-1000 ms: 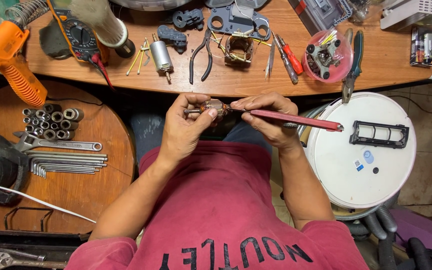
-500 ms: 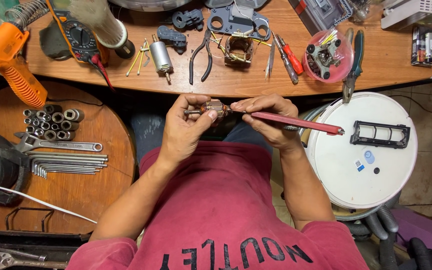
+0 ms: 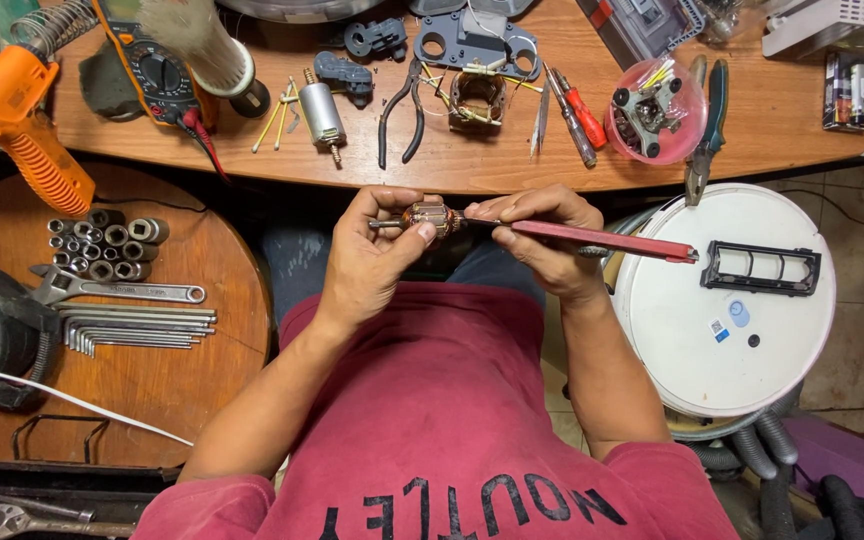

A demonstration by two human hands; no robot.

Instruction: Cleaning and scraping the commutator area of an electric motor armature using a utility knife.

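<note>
Copper part: small motor armature (image 3: 430, 219), centre of the frame, just below the wooden workbench (image 3: 452, 170) edge.
Left hand (image 3: 370, 262): fingers pinched around the armature.
Right hand (image 3: 542, 235): fingers clenched on a red-handled tool (image 3: 602, 241), tip touching the armature.
Right of frame: round white appliance (image 3: 722, 300).
Left of frame: sockets (image 3: 102, 243), wrench (image 3: 117, 291).

Copper-wound metal armature (image 3: 430, 218), matt red plastic-handled tool (image 3: 602, 241), smooth wooden bench (image 3: 472, 170).
</note>
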